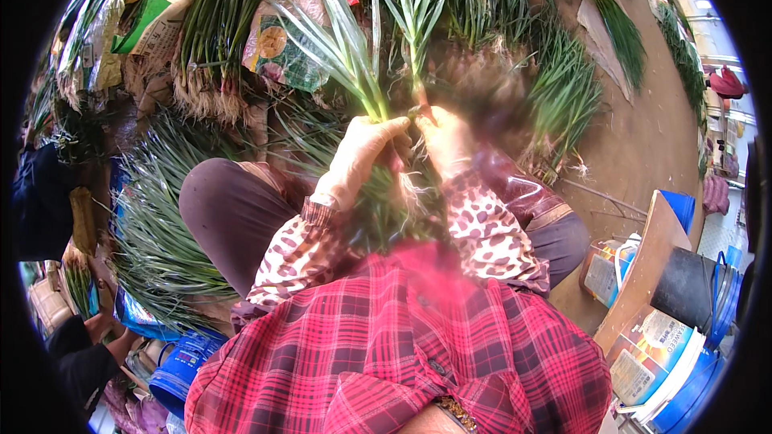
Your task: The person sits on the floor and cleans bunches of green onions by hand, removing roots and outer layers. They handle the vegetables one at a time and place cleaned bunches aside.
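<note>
My left hand [356, 160], in a pale glove, is closed around the stems of a small bunch of green onions [362, 66]. The leaves point up and away from me, and roots hang below the fist. Close beside it, my right hand [446, 138], also gloved, pinches the base of another green onion [417, 30] near its reddish root end. The fingertips of both hands nearly meet. Beneath them, between my knees, lie more green onions [386, 211], partly hidden by my forearms.
A large heap of green onions [175, 211] lies at the left, with rooted bundles [223, 42] ahead. Blue buckets [187, 361] stand lower left. Printed buckets [651, 355] and a brown board [645, 259] are at the right. Another person's hands [111, 334] show at the lower left.
</note>
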The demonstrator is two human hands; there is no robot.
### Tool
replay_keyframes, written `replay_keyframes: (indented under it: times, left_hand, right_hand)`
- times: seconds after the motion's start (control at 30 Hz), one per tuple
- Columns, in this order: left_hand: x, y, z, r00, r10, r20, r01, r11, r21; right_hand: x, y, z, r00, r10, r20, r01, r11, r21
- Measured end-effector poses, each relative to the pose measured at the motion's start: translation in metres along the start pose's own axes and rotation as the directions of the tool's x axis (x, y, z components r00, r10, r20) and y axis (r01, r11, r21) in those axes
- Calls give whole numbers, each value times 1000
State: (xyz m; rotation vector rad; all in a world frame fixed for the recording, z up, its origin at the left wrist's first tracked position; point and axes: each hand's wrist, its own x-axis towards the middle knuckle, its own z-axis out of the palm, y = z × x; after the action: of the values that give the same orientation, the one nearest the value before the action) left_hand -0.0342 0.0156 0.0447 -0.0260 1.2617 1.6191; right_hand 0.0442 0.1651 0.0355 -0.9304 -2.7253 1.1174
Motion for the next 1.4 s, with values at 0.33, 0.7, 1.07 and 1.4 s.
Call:
replay_keyframes:
  times: [0.33, 0.7, 1.07, 1.4]
  left_hand:
    - [20, -11, -8, 994, -21, -111, -33, 884, -467]
    - [2, -14, 4, 998, 25, -49, -39, 951, -307]
    - [-24, -21, -5, 997, -20, -80, -5, 952, -306]
    - [-19, -26, -24, 993, -49, 110, 78, 955, -285]
  right_hand:
    - [-42, -10, -18, 756, 190, 627, -477, 815, 328]
    - [51, 1, 37, 953, 107, 284, -303, 263, 916]
    - [41, 2, 98, 939, -150, -308, 150, 988, -24]
    - [38, 44, 19, 898, 254, 360, -440, 567, 696]
